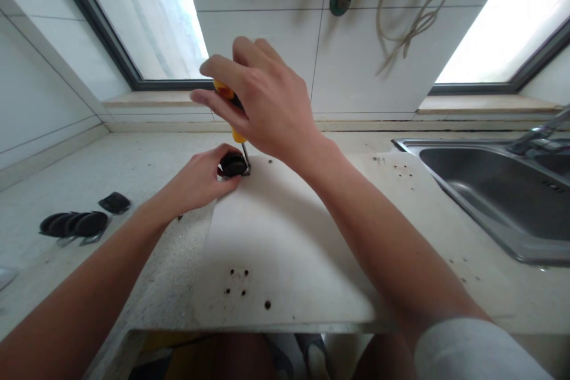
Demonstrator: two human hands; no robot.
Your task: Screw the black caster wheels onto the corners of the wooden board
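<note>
Counter ran across the whole view, cut off at left and right. White board lay on it, its near edge along the counter's near edge; right forearm hid much of its middle. Sink sat at the counter's right end, cut off by the frame, as was the tap.

Right hand was above the board's far-left corner, fingers partly curled around a yellow-and-black screwdriver — handle mostly covered, shaft slanting down. Left hand was half closed, thumb and fingertips pinching a black caster at that same corner; its far side was hidden by fingers. Screwdriver tip met the caster's bracket, exact contact too small to make out.

Row of black casters overlapped near the counter's left edge, so count uncertain; one more caster lay just beside, blurred. Four holes marked the board's near-left corner.

Writing: handwritten mark, looked like "H", by the board's far-right corner. Dark lettering on the sink wall — unreadable. No brand legible.
</note>
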